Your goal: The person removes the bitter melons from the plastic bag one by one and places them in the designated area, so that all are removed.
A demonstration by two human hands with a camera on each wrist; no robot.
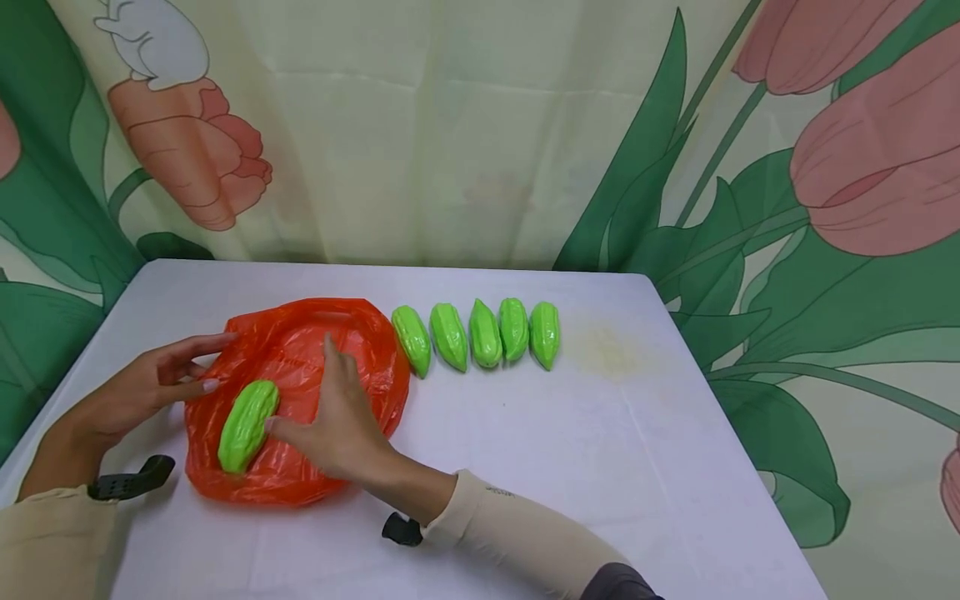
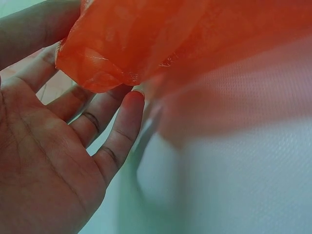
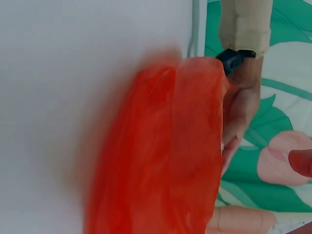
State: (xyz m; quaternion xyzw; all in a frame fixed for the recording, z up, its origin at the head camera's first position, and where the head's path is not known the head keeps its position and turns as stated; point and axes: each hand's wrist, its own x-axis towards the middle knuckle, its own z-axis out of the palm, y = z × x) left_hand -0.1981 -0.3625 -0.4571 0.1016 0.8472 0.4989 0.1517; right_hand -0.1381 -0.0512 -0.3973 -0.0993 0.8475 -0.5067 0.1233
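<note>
An orange plastic bag (image 1: 300, 350) lies crumpled on the white table (image 1: 600, 458). A green ridged gourd (image 1: 247, 425) rests on the bag's left part. My right hand (image 1: 330, 408) lies flat on the bag with straight fingers, its thumb against the gourd. My left hand (image 1: 198, 367) is at the bag's left edge, fingers stretched out and touching the plastic. In the left wrist view the palm (image 2: 58, 146) is open, and the bag's edge (image 2: 170, 39) drapes over the fingertips. The right wrist view shows the bag (image 3: 165, 156) close up, with the left hand (image 3: 241, 112) behind it.
Several more green gourds (image 1: 480, 333) lie side by side in a row just right of the bag. A faint yellowish stain (image 1: 611, 350) marks the table beyond them. A flowered curtain (image 1: 825, 167) hangs behind and to the right of the table.
</note>
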